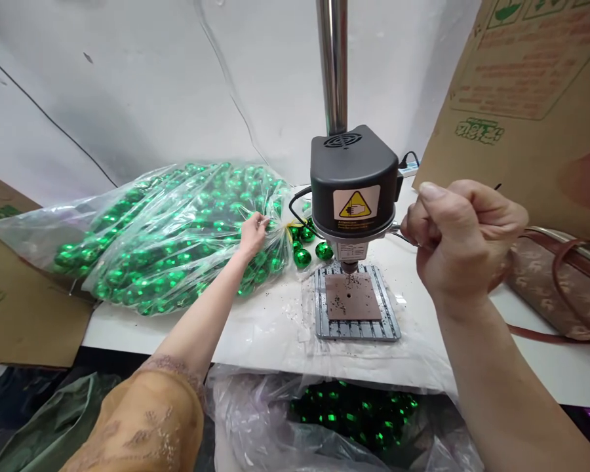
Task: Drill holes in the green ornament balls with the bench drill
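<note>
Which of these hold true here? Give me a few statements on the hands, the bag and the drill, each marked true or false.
1. The left hand grips the clear bag of green balls. True.
2. The right hand lies open and flat. False: it is closed in a fist, raised beside the drill.
3. A green ball sits on the brown plate under the drill bit. False: the plate holds only specks of dust; the loose balls lie behind it, to its left.
4. A yellow warning sticker is on the front of the drill. True.
5. The bag is tied shut and stands upright. False: it lies on its side.
</note>
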The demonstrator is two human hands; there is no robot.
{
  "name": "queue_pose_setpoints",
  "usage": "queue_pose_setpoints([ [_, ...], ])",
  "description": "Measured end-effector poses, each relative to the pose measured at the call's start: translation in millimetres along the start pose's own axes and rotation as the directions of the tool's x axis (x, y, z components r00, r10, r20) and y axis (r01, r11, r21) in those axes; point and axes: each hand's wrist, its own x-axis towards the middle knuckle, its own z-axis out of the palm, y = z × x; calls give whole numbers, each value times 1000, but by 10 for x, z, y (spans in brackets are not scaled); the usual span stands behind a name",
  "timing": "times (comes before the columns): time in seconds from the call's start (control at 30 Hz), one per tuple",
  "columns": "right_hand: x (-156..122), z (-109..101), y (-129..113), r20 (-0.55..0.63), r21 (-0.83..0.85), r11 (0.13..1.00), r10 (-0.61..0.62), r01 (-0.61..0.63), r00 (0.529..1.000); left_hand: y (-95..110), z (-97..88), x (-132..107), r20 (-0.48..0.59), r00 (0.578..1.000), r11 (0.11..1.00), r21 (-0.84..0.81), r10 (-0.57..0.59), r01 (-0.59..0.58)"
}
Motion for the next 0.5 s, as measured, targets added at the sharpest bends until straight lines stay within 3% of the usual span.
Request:
queue_pose_setpoints([
  [0.17,1,4,-8,-2,5,1000,-13,13,1000,25,-13,-16,-19,992,991,56,122,-120],
  [0.3,0,1,-10,10,-6,1000,-22,22,1000,175,64,24,-27,998,998,8,58,-58],
  [0.4,-2,-2,-8,3,-11,1000,-20,20,1000,235,82,76,-2,997,995,-64,75,-75],
  [0.5,-3,-5,-6,10,-11,1000,-25,25,1000,200,4,132,-160,987,998,-57,-15,5],
])
